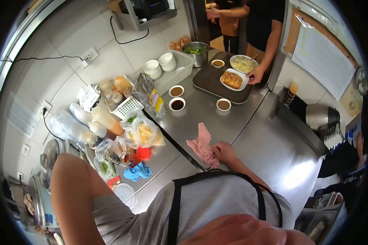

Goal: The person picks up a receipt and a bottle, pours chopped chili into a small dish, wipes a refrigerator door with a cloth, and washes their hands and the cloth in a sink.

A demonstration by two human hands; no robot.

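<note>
My right hand [225, 152] is closed on the edge of a crumpled pink cloth [202, 145], which lies on the steel counter [241, 122]. My left arm [71, 196] is bent at the left of the view, with its hand out of sight. Beyond the cloth, a small bowl of brown sauce [223, 105] stands on the counter. Two more sauce bowls, one brown [176, 91] and one dark [177, 104], are farther left.
Another person's hand [255, 75] touches a plate of sliced food [234, 80] over a brown tray [208, 83]. Food bags [145, 132], bottles [104, 116] and a blue cloth [138, 172] are at left. A steel kettle [321, 117] stands right.
</note>
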